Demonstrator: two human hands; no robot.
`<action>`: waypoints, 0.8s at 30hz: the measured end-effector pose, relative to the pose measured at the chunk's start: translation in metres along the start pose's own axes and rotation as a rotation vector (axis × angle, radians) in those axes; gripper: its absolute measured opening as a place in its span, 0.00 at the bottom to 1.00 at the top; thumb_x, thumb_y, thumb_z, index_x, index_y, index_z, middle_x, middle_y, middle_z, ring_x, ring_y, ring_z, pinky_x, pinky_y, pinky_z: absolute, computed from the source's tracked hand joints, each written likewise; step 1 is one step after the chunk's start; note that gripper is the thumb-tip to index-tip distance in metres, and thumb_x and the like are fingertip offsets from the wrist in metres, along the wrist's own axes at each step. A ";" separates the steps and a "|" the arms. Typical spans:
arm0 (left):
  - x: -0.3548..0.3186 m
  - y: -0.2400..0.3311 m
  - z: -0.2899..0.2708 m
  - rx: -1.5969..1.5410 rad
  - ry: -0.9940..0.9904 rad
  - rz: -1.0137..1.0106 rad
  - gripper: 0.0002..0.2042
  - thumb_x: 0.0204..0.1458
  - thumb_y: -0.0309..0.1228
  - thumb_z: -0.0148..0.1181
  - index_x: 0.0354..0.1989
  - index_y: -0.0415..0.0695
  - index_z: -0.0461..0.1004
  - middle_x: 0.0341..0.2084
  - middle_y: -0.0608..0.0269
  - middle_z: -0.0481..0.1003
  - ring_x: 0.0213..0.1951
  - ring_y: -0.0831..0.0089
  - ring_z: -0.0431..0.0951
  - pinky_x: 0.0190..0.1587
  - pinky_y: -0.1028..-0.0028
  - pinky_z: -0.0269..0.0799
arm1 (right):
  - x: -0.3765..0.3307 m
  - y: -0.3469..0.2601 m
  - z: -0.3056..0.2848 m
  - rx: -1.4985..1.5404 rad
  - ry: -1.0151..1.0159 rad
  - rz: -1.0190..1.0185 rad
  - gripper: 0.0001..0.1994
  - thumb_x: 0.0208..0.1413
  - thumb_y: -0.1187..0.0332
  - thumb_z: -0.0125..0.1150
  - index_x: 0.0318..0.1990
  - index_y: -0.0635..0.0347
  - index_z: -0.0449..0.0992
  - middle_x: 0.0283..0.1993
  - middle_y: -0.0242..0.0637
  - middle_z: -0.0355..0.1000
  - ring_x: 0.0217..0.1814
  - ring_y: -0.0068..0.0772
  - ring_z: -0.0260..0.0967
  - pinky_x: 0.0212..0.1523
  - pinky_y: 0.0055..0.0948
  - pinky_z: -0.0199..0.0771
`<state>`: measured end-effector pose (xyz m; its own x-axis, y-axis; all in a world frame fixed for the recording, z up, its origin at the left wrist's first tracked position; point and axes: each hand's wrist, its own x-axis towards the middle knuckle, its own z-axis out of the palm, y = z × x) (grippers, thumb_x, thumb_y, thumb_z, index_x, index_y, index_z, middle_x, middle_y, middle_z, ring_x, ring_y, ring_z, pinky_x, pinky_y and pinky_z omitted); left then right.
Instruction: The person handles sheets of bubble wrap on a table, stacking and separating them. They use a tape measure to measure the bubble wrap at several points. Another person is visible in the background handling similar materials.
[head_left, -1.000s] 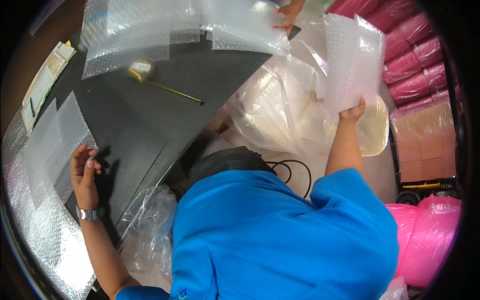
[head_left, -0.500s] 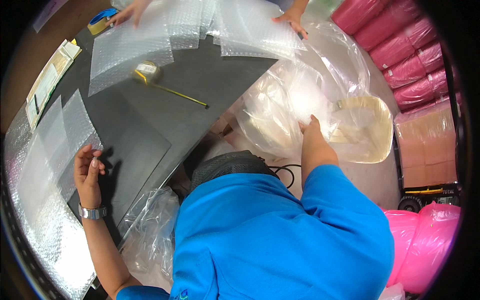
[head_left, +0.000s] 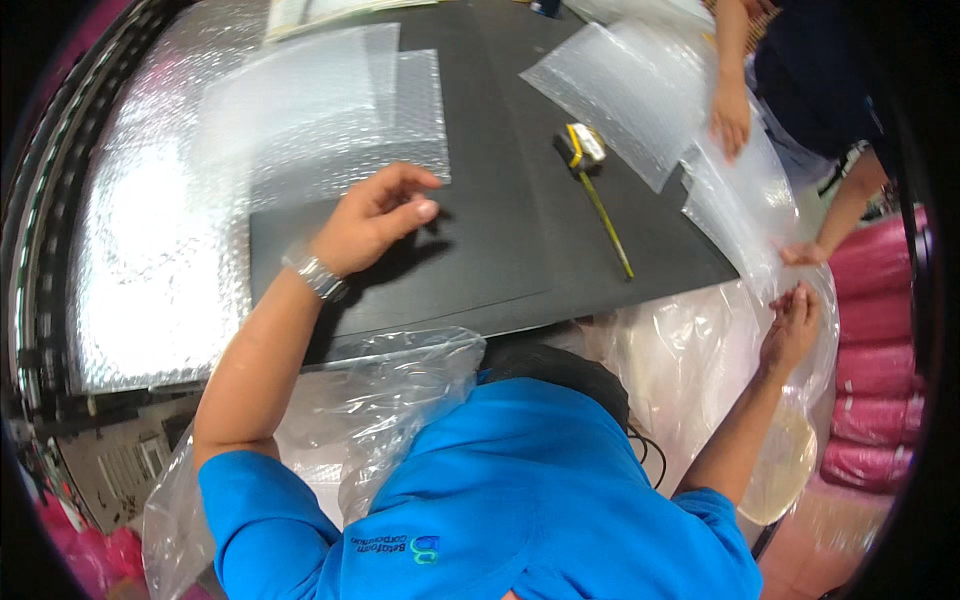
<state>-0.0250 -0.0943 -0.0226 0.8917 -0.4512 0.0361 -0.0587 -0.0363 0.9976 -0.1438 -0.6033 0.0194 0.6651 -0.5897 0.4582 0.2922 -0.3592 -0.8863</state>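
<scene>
While the left hand (head_left: 380, 222) hovers over the desk (head_left: 490, 190) at ten o'clock – thumb and fingers apart, empty – near bubble-wrap sheets (head_left: 345, 95) at eleven, the right hand (head_left: 792, 335) has risen from the clear plastic (head_left: 665, 345) to three o'clock. Its grip: cannot tell. Judgement – it now reaches the bubble-wrap pile (head_left: 742, 200) at two, shared with a co-worker's hand (head_left: 803, 254).

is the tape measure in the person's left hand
No, the tape measure lies on the black tabletop with its blade pulled out, well apart from the left hand.
</scene>
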 end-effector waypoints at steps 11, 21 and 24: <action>-0.004 0.003 -0.011 -0.016 -0.159 -0.052 0.10 0.48 0.31 0.57 0.36 0.41 0.69 0.27 0.72 0.69 0.31 0.85 0.66 0.36 0.82 0.64 | -0.131 -0.203 0.259 1.383 -1.489 -0.468 0.05 0.47 0.71 0.57 0.33 0.54 0.68 0.19 0.37 0.61 0.11 0.23 0.50 0.11 0.20 0.44; -0.003 -0.003 -0.005 0.078 -0.179 0.053 0.11 0.47 0.36 0.58 0.33 0.42 0.70 0.18 0.72 0.68 0.23 0.85 0.64 0.27 0.81 0.61 | -0.145 -0.206 0.276 1.503 -1.503 -0.300 0.06 0.45 0.75 0.57 0.32 0.54 0.69 0.15 0.28 0.56 0.10 0.17 0.48 0.10 0.19 0.40; -0.002 -0.002 -0.006 0.040 -0.190 -0.004 0.11 0.46 0.36 0.58 0.33 0.42 0.70 0.19 0.72 0.68 0.23 0.84 0.64 0.28 0.81 0.62 | -0.150 -0.209 0.262 1.385 -1.408 -0.212 0.06 0.44 0.76 0.56 0.30 0.54 0.69 0.14 0.28 0.55 0.10 0.17 0.48 0.10 0.19 0.40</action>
<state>-0.0243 -0.0876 -0.0242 0.7915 -0.6109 0.0171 -0.0768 -0.0717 0.9945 -0.1247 -0.2496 0.1187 0.3278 0.5136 0.7929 0.2035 0.7813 -0.5901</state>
